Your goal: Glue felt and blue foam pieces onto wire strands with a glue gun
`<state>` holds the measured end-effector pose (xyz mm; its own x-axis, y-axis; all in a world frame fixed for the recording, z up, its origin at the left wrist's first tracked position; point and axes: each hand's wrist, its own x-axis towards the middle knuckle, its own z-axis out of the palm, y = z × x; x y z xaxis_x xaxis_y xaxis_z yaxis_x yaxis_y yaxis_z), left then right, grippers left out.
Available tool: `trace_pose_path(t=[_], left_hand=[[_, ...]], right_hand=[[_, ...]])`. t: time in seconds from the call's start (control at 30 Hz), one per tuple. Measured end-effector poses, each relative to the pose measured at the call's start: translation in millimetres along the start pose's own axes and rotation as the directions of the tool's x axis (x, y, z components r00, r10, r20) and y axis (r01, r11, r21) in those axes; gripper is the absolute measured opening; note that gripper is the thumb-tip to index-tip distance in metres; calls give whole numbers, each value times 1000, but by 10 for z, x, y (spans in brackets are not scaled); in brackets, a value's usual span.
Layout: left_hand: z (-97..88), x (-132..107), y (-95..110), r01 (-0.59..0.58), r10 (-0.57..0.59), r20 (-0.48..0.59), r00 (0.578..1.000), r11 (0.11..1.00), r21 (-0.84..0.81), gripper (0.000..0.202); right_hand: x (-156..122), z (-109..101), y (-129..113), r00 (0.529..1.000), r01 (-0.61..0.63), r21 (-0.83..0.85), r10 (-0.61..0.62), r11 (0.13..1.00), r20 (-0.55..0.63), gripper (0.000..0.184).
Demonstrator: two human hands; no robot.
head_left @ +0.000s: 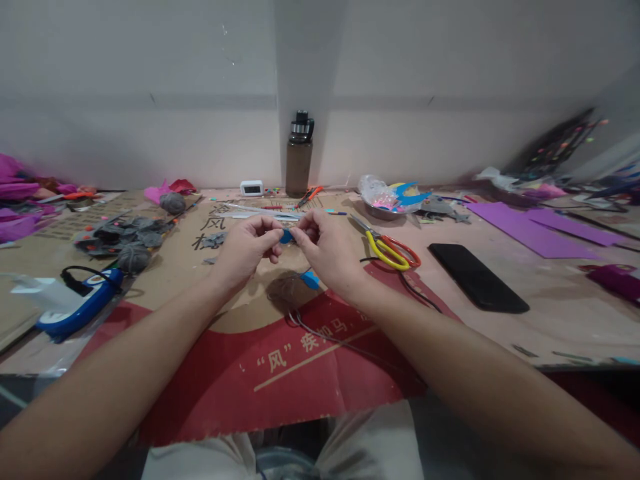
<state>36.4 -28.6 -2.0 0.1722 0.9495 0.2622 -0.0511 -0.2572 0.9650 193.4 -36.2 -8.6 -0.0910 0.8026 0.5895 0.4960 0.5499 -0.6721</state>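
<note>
A red-and-tan cardboard sheet (210, 387) stretches from the near edge to beneath the fingers (273, 237); a loose thin cord (323, 333) and a blue scrap (311, 280) lie just short of them. A black phone (477, 277) rests well to their right. The left hand (245, 247) and right hand (327, 252) pinch a small blue piece (287, 237) between their fingertips. Scissors (387, 250) lie right of the fingers, a bottle (299, 163) beyond them.

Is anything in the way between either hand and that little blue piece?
Nothing visible: the left hand and right hand meet at the small blue piece, fingertips pinching it from either side. The scissors lie off to the right, out of the way.
</note>
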Motion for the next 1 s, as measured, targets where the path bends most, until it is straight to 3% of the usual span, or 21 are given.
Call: trace_pose_path(t=[0.23,0.4,0.63,0.9,1.0], left_hand=[[-23,4,8,38,-32,104,994,998,-55,12],[-24,12,23,91,-76,110,991,986,-137,16],[-40,16,1,34,-35,93,995,999,17,18],[-66,21,61,96,-89,126,988,994,-50,24],[-52,8,94,56,-60,116,991,998,35,22]], right_hand=[[10,-25,-2,999,41,-38,-40,998,30,14],[12,-21,0,1000,18,-50,-18,999,1,13],[-4,-9,-30,1000,5,-24,-5,1000,29,12],[-6,-13,-12,999,9,-45,-7,999,40,13],[-8,-12,-7,999,16,-49,-14,999,34,13]])
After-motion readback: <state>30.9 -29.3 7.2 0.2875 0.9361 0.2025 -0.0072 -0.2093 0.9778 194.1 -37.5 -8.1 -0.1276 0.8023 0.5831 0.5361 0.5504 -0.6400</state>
